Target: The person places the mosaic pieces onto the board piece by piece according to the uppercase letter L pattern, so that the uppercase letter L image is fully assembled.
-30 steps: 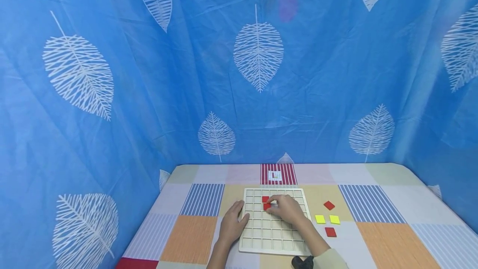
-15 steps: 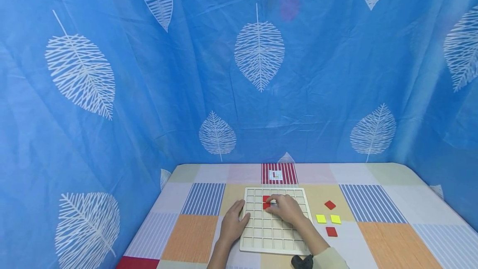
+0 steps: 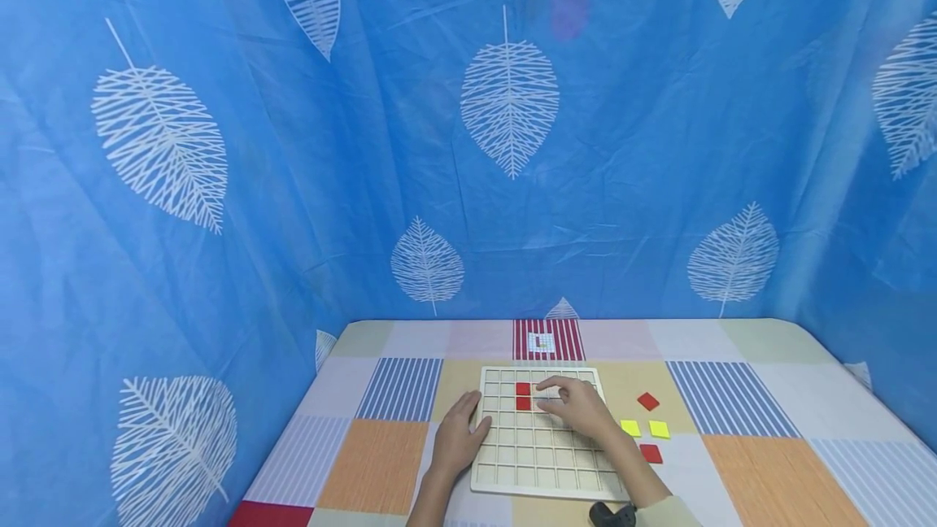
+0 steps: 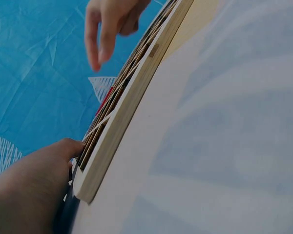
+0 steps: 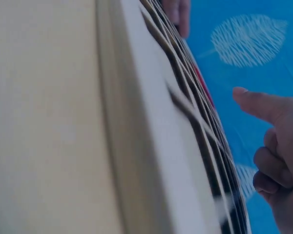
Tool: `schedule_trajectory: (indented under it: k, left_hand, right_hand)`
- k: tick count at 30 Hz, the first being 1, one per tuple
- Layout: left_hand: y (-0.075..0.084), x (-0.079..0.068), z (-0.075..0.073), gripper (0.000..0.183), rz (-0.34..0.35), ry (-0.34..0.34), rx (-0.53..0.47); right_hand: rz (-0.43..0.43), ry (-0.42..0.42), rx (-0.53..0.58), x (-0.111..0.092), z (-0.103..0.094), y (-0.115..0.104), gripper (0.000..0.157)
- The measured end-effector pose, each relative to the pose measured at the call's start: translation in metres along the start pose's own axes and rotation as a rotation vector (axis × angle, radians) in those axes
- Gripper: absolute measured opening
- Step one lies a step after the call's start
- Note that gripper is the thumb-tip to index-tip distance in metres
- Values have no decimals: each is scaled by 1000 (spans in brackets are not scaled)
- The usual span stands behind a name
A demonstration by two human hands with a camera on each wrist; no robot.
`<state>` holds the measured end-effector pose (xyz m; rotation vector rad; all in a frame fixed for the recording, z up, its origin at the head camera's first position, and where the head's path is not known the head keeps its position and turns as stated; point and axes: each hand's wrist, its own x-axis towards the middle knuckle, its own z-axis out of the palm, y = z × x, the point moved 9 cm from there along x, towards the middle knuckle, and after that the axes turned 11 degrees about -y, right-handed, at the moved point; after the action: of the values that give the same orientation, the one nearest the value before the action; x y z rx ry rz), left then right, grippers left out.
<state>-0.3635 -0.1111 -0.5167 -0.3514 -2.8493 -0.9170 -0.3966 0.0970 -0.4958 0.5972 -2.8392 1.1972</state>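
A pale wooden grid board (image 3: 538,462) lies on the table, its raised lines making square cells. Two red square tiles, the upper red tile (image 3: 523,389) and the lower red tile (image 3: 523,403), sit one above the other in cells near the far side. My left hand (image 3: 455,439) rests along the board's left edge, the thumb touching the rim; in the left wrist view the left hand (image 4: 36,175) meets the board's corner. Over the board, just right of the red tiles, hovers my right hand (image 3: 581,409), thumb and index finger apart with nothing between them.
Right of the board lie a red tile (image 3: 647,402), a yellow tile (image 3: 659,429), another yellow tile (image 3: 629,428) and a nearer red tile (image 3: 651,454). A small printed grid card (image 3: 541,342) lies beyond the board. A blue leaf-patterned curtain (image 3: 586,226) surrounds the table.
My right hand has let go of the red tiles' area and moved slightly right, its thumb and index finger spreading. Both red tiles now show fully. The left hand stays put.
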Motion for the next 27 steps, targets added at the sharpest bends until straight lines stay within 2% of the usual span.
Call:
schedule_trajectory:
  k: [8,14,21,27]
  left_hand:
    - [1,-1,-1,49,3,8,5]
    - [1,-1,0,50,2,1,4]
    - [-1,0,1,50,4,-4,10]
    - [0,0,0,50,5,-3,1]
  right_hand:
    - [92,92,5,-26,-49,36,25]
    - [143,125,-10,-48,-82,78,28]
    - [205,63,32,-66,-101,116,40]
    - [222,-11,32,-69,-104,126,45]
